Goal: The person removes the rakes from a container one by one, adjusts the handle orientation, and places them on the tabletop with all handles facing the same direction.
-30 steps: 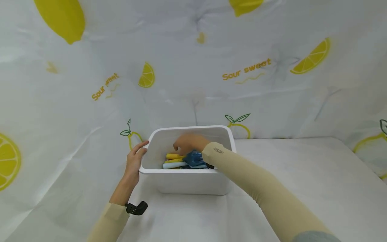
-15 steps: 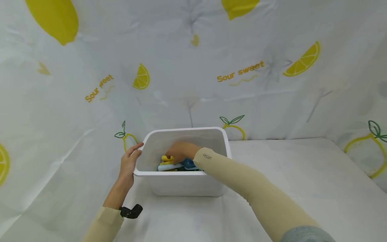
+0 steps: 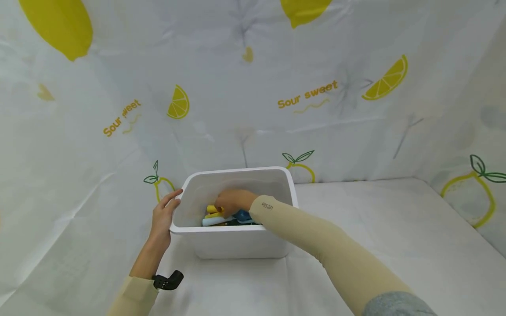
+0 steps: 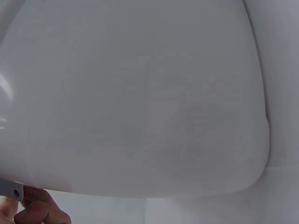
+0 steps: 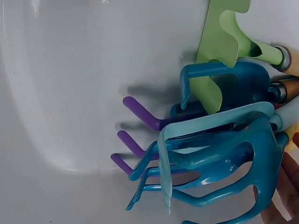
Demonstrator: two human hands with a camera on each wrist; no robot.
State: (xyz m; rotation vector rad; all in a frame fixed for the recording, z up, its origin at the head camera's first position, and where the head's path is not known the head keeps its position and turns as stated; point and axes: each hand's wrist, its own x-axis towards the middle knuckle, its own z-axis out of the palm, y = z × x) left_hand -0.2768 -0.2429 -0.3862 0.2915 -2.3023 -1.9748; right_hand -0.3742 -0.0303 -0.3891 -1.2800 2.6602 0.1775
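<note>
A white plastic bin [image 3: 237,243] holds several garden hand tools. At its left rim, my left hand [image 3: 161,221] grips the edge; curled fingers [image 4: 42,212] show at the rim in the left wrist view. Inside the bin, my right hand [image 3: 233,202] holds the yellow handle [image 5: 290,135] of a blue hand rake [image 5: 264,158]. Its grip is partly hidden. Beneath and beside that rake lie a light-blue tool [image 5: 210,114], purple prongs [image 5: 140,112], another blue tool [image 5: 252,77] and a green tool [image 5: 212,51]. Other yellow and pale handles [image 3: 211,220] point left.
The bin stands on a white-covered table [image 3: 375,219], close to a white back sheet [image 3: 221,131] printed with lemons. The bin's walls rise around the right hand. A black band with a mount [image 3: 168,281] sits on the left wrist.
My right hand has come down onto the handles in the bin and taken hold of one. The left hand stays at the rim. The head view has swung slightly right.
</note>
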